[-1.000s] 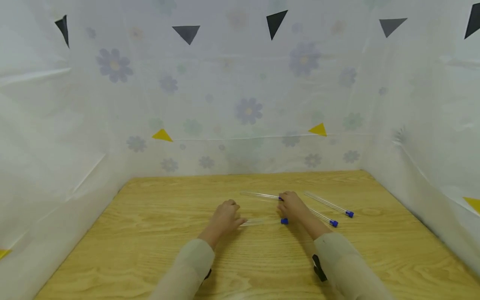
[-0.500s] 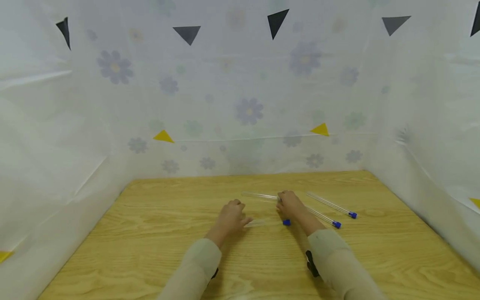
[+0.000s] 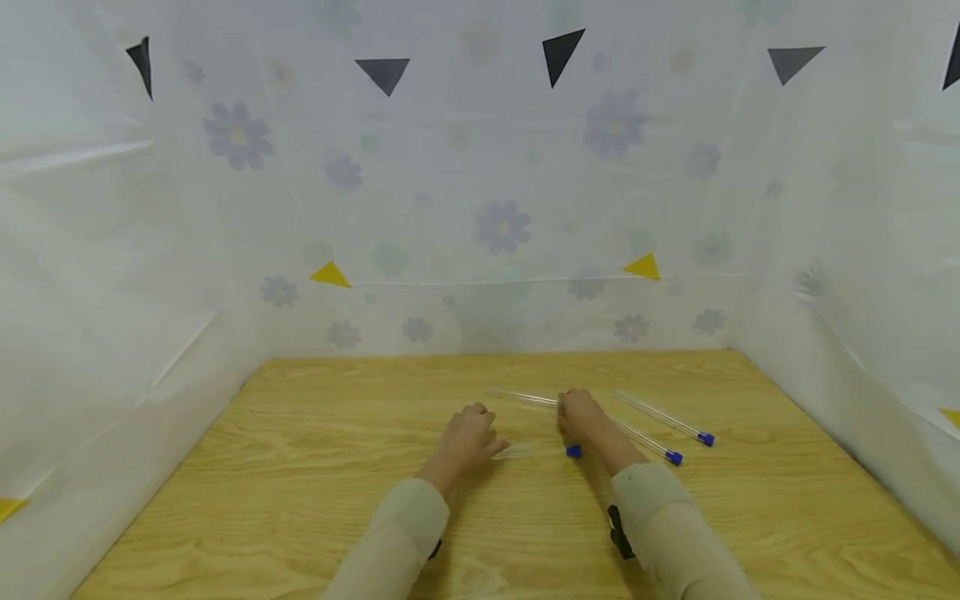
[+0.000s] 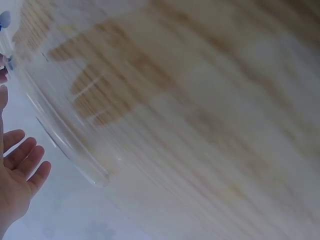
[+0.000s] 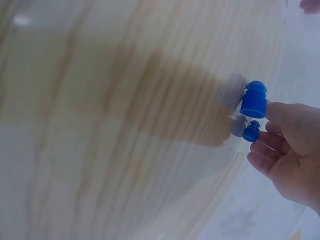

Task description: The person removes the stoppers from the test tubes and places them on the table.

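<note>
no readable lettering from where I stand, no label, brand, number or sign, at the grip, beside it or beyond

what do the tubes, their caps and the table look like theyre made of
Clear tubes: glass or rigid plastic, see-through with shiny highlights. Blue caps: probably moulded plastic, opaque and evenly coloured. Table: perhaps wood or laminate, with grain and a sheen mirroring the caps.

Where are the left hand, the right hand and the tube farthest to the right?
Left hand (image 3: 465,437): head view, on the back of the hand.
Right hand (image 3: 582,415): head view, on the back of the hand.
Rightmost tube (image 3: 660,414): head view, about midway along its clear length.
</note>
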A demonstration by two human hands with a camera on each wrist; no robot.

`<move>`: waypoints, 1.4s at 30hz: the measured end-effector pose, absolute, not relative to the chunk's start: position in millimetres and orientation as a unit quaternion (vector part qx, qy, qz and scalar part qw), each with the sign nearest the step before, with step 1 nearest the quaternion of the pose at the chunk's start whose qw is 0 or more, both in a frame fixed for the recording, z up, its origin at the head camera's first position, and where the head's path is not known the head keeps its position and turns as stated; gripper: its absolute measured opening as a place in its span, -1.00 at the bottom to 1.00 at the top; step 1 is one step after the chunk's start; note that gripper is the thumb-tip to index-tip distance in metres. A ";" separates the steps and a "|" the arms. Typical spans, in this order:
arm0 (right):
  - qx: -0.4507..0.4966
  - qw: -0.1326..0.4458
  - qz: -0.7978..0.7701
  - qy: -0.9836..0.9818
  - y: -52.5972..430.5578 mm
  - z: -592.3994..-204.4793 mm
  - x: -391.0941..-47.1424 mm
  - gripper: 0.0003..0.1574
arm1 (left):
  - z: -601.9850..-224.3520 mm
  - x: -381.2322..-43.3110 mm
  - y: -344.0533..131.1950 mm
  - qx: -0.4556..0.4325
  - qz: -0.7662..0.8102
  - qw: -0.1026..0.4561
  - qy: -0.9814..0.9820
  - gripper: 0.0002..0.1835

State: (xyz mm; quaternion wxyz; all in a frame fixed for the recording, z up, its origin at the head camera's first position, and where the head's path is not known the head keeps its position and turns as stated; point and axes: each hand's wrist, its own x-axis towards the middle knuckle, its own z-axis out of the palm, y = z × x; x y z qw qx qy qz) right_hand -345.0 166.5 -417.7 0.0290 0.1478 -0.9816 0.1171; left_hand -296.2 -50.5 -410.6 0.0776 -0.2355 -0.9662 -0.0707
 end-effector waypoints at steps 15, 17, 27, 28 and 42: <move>0.136 0.074 0.117 -0.981 167.5 -417.2 -345.6 -0.83 | -409.0 -301.8 -44.8 -0.266 -0.020 0.110 -0.958 -0.50; 0.134 0.076 0.113 -0.982 167.6 -417.2 -345.6 -0.81 | -408.2 -301.5 -43.9 -0.271 -0.004 0.122 -0.955 -0.52; 0.139 0.091 0.093 -0.982 168.5 -418.0 -344.8 -0.81 | -405.1 -309.3 -40.1 -0.248 0.048 0.119 -0.960 -0.56; 0.140 0.096 0.092 -0.981 168.5 -417.8 -344.3 -0.81 | -404.7 -309.8 -40.2 -0.245 0.055 0.114 -0.961 -0.55; 0.137 0.070 0.106 -0.982 168.0 -416.1 -340.1 -0.91 | -402.7 -313.7 -41.6 -0.260 0.065 0.111 -0.957 -0.66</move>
